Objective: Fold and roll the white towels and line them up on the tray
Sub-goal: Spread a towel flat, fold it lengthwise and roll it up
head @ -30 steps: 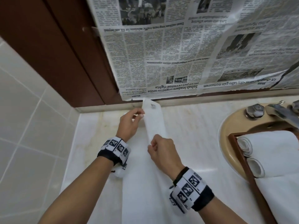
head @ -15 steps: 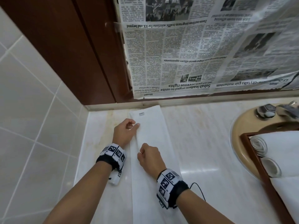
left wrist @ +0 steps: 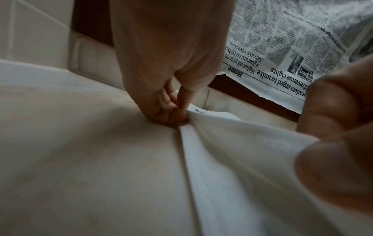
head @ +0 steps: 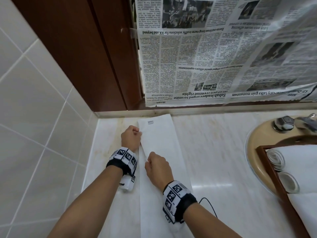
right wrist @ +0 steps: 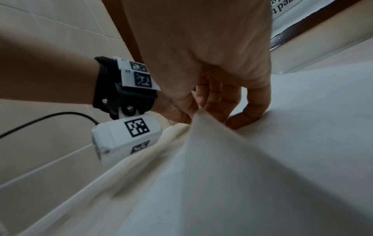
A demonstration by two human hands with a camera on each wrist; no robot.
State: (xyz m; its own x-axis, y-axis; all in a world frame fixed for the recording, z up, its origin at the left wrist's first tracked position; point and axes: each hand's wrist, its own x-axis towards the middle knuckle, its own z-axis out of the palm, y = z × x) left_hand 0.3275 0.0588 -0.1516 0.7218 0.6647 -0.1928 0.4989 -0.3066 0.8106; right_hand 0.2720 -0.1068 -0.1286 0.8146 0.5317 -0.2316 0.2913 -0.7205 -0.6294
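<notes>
Because the long white terry towel (head: 159, 152), folded into a narrow strip, is gripped only along its left edge, the layers could be dragged out of line if one hand were moved faster than the other; a skewed strip would likely yield a lopsided roll. The glossy pale marble counter (head: 214, 152) offers little friction, so the cloth could also be slid rather than creased.

At nine o'clock a wall of smooth, glazed white tiles (head: 34, 100) is seen. Just right of it, at about eleven o'clock of the strip, the left hand (head: 130, 138) is clenched on the towel's edge, the cloth nipped between thumb and curled fingers (left wrist: 177, 115) as the left wrist view shows. Towards six o'clock from it, the right hand (head: 158, 167) is likewise pinched on the same edge, lifting a soft ridge; which layers are caught there cannot be told, the wrist pictures being blurred. The towel is laid flat from twelve to six o'clock, a small sewn label (head: 150, 122) at its far end.

Above, crinkled black-and-white newspaper (head: 214, 57) is hung against dark brown wood panelling (head: 89, 48). At three o'clock, two rolled white towels (head: 276, 159) are already lined up on the rectangular dark wooden tray (head: 274, 174), which is set over the rounded beige basin (head: 253, 143).
</notes>
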